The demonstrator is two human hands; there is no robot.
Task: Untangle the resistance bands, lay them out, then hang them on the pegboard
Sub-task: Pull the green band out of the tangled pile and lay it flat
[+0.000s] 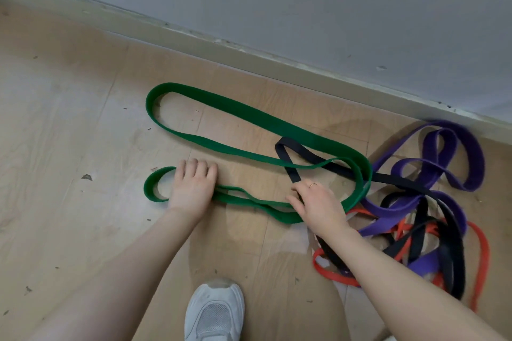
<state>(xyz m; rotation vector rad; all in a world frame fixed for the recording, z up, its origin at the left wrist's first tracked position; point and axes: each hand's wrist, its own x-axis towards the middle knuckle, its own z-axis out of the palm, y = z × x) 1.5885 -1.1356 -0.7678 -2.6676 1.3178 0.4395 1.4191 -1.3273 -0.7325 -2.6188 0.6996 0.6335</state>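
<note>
White shoe (214,310) is seen nearest; beyond it, the green band (257,116) is pressed to the floor (69,119) by the flat left hand (192,188), and the black band (293,171) is pinched by the right hand (318,206).

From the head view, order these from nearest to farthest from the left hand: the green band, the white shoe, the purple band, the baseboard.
Measured from the left hand:
1. Green band: under the hand, which presses its small loop.
2. White shoe: below, toward the person.
3. Baseboard: above, along the wall.
4. Purple band: far right, by the wall.
</note>
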